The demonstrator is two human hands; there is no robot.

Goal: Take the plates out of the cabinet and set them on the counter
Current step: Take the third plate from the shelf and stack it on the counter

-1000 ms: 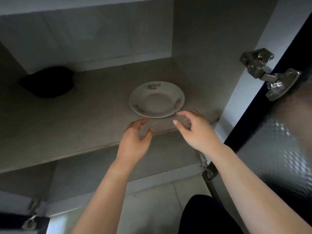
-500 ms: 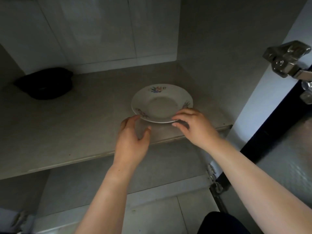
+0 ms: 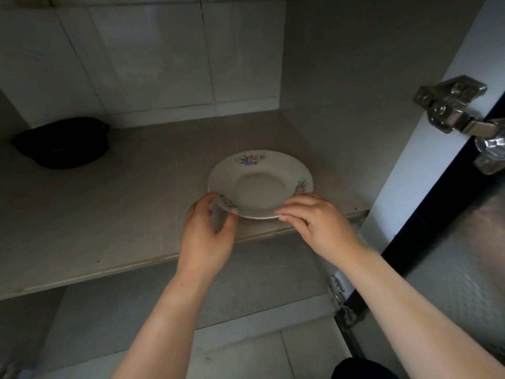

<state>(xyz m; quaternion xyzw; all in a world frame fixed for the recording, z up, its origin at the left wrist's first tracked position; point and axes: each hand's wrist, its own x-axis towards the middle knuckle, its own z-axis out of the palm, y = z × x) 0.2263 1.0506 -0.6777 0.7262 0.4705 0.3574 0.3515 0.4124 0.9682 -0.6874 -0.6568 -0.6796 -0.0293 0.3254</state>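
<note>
Two bare forearms reach up from below into the open cabinet. The left hand [image 3: 207,233] curls round the near-left rim of the plate [image 3: 259,184], fingers bent over the edge and thumb against it. The right hand [image 3: 319,222] pinches the near-right rim, fingers laid on top and thumb beneath. The plate is round, shallow and glazed white, with small flower sprigs on its broad rim. It sits near the front edge of the shelf [image 3: 109,214], toward the right side wall; whether it is lifted clear I cannot tell. The shelf is smooth, pale and stone-like. Well apart at the back left lies a dark, rounded object [image 3: 62,143] against glossy white tiles. A metal hinge [image 3: 451,105] shines at the right.
</note>
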